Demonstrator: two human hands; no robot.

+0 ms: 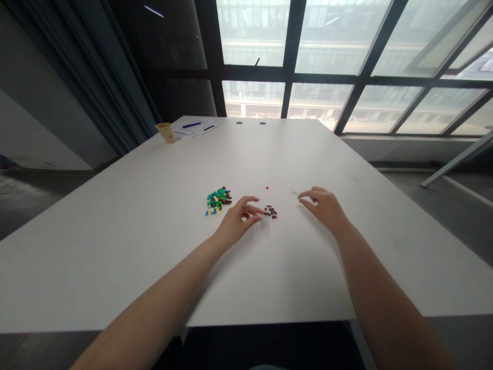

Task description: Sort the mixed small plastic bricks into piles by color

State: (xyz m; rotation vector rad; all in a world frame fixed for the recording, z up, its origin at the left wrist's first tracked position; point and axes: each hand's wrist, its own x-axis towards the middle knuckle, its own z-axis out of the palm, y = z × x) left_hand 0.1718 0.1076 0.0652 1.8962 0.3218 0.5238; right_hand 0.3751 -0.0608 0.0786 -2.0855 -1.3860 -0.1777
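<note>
Two outstretched arms: left hand (pixel 234 221), fingers spread, beside dark bricks (pixel 270 211); right hand (pixel 327 208), fingers pinching a pale brick (pixel 299 205).

matt smooth white table (pixel 154 246); small glossy plastic bricks (pixel 218 200); paper cup (pixel 166 132).

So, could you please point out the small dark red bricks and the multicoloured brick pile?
Small dark red bricks (pixel 270 211): head view, cluster's middle.
Multicoloured brick pile (pixel 218 201): head view, pile's middle.

A tan paper cup (pixel 166 132) stands at the far left corner of the white surface (pixel 115 246), just beside papers (pixel 200 128) carrying what looks like a blue pen (pixel 191 125). A dark curtain (pixel 96 77) hangs left of the windows (pixel 327 36).
</note>
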